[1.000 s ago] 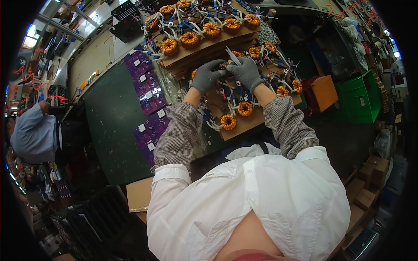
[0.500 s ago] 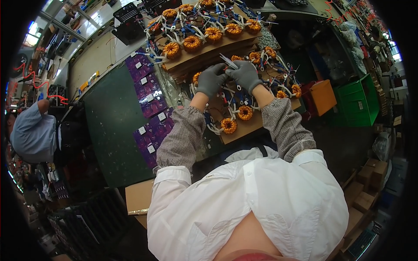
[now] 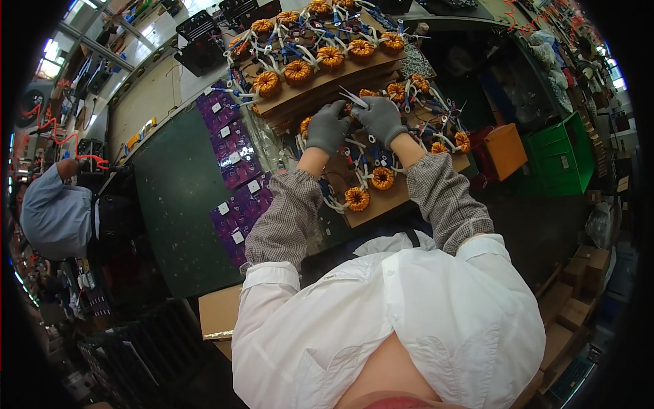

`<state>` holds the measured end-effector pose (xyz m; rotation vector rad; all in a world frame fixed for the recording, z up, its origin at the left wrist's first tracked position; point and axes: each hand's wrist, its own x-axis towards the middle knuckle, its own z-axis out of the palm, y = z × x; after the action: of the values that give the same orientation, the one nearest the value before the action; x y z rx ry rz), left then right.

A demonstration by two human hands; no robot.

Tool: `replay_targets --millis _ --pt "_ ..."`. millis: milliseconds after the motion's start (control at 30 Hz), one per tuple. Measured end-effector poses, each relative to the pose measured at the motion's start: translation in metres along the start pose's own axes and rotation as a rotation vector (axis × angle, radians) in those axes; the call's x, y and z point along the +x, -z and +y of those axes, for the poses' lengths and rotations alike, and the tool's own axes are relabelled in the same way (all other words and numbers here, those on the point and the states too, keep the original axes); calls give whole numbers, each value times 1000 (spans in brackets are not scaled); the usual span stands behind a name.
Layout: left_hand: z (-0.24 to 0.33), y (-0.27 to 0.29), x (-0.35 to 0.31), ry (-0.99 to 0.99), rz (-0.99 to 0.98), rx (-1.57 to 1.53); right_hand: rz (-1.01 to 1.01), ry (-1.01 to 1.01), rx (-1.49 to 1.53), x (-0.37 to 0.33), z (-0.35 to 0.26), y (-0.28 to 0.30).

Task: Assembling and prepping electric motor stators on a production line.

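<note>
My left hand (image 3: 328,129), in a grey glove, reaches over a cardboard sheet (image 3: 368,217) that bears copper-wound ring coils. Its fingertips are closed together close to my right hand; what they pinch is hidden. In the grey-gloved right hand (image 3: 380,119) is a pair of slim metal tweezers (image 3: 353,97), whose two prongs stick out at the upper left of the fist. Coils with white and blue leads lie around both hands, among them one coil (image 3: 382,178) in front and another (image 3: 357,198) nearer me.
Behind my hands, a cardboard stack (image 3: 293,95) carries more wired coils. Purple circuit boards (image 3: 235,153) lie in rows on the dark green table (image 3: 177,204) at left. An orange bin (image 3: 505,151) and a green crate (image 3: 562,157) stand right. Another person (image 3: 58,211) sits far left.
The tweezers' prongs show a little wider apart and swung slightly leftward. Both hands stay nearly in place over the coils, while the whole view shifts slightly.
</note>
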<state>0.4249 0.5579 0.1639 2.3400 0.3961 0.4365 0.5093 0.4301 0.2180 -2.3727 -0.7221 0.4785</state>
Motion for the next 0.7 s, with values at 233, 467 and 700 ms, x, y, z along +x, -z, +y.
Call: replay_targets --millis 233,467,700 --pt "8 23 11 18 -221 356 35 40 49 -4 4 -10" --pt "-11 31 4 198 -360 -258 140 60 119 2 8 -25" --pt "-11 33 3 300 -341 -848 60 108 501 13 27 -28"
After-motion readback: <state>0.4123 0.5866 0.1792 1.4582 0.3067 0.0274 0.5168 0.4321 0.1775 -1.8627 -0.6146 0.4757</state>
